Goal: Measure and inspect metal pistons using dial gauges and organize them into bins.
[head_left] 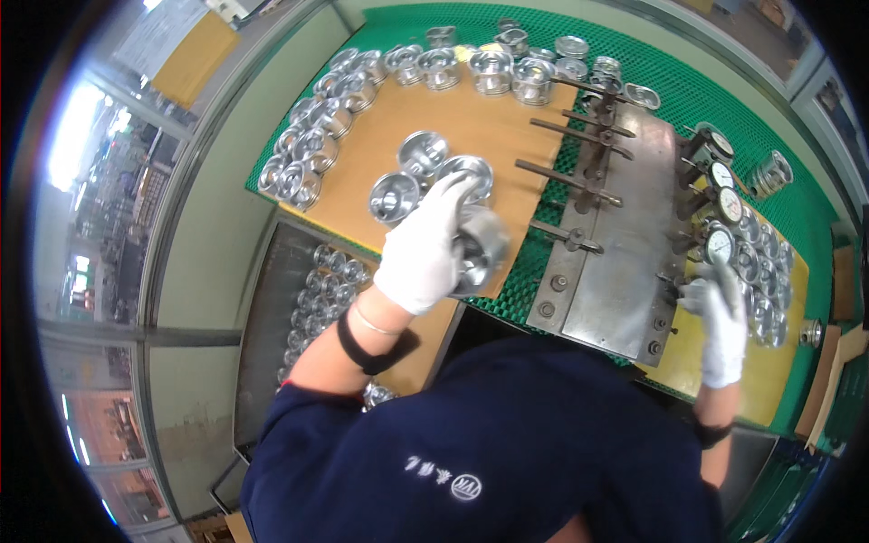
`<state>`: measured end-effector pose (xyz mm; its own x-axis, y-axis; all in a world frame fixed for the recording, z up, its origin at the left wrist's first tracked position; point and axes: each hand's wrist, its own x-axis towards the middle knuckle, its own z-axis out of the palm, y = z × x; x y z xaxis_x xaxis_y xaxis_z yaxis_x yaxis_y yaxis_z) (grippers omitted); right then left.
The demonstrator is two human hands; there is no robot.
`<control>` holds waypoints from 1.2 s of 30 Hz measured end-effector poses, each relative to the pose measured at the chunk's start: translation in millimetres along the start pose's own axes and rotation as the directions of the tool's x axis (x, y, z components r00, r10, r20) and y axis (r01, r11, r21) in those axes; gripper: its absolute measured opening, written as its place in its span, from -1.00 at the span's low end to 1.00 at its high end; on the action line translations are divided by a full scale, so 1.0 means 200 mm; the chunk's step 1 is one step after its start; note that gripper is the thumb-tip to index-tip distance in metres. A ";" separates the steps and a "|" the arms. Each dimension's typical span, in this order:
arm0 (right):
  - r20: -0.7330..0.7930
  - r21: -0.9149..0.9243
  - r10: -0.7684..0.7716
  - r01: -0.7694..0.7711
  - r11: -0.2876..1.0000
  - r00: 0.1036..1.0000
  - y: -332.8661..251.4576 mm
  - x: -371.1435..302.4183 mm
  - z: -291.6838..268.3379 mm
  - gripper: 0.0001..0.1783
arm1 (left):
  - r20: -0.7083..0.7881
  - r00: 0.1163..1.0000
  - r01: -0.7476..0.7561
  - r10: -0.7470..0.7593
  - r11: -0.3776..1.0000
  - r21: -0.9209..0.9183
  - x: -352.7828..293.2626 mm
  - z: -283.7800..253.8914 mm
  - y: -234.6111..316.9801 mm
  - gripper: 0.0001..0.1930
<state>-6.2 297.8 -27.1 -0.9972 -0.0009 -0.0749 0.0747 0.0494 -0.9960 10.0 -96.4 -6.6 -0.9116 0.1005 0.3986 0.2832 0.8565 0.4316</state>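
Observation:
My left hand [421, 249], in a white glove, grips a shiny metal piston [485, 237] that is tilted and blurred by motion. Beside it on the brown board, three more pistons stand with their hollow sides up: one [423, 152] at the back, one [395, 196] to the left and one [469, 174] partly behind my fingers. My right hand [721, 321], also gloved, is at the right edge of the steel gauge fixture [625, 244]. Its fingers are apart and somewhat blurred, just below the nearest dial gauge [718, 242], and I see nothing held in them.
Pistons [441, 69] line the far and left edges of the brown board [398, 109]. Several rod-like arms [554, 172] jut left from the fixture. More pistons [771, 281] stand on a yellow sheet [715, 389] at the right. A lower tray of pistons [324, 294] lies at the left.

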 end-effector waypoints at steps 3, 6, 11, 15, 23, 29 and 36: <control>0.467 -0.056 -0.027 0.060 0.997 0.884 -0.06 -0.05 0.33 -0.40 | 0.017 0.999 0.034 -0.030 0.929 -0.369 0.05 0.02 0.19 -0.27; 0.790 -0.143 -0.245 0.559 0.816 0.561 -0.08 -0.03 0.41 -0.25 | -0.020 0.999 -0.037 0.036 0.579 -0.814 0.09 0.22 0.40 -0.38; 0.382 0.128 -0.025 -0.026 0.991 0.924 -0.05 -0.08 0.35 0.13 | 0.144 0.920 -0.181 0.364 0.723 -0.667 0.12 0.30 0.38 -0.29; 0.470 -0.670 -0.363 0.593 0.447 0.805 -0.03 -0.02 0.27 0.11 | 0.311 0.880 -0.140 0.358 0.823 -0.550 0.12 0.36 0.43 -0.21; 0.334 -0.681 -0.351 0.481 0.552 0.875 0.06 -0.02 0.24 -0.06 | 0.274 0.856 -0.340 0.439 0.876 -0.342 0.17 0.52 0.43 -0.01; 0.194 -0.294 0.326 -0.262 0.919 0.925 0.14 -0.14 0.12 -0.16 | 0.199 0.887 -0.341 0.418 0.881 -0.328 0.19 0.59 0.45 -0.04; 0.298 -0.097 0.408 -0.398 0.912 0.863 0.17 -0.14 0.17 0.04 | 0.180 0.892 -0.291 0.414 0.833 -0.471 0.25 0.67 0.44 -0.05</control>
<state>24.9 266.0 -61.2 -0.8288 -0.2783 -0.4855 0.4642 0.1425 -0.8742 -50.3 52.2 -55.9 -0.7497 0.5354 0.3889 0.6419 0.4453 0.6243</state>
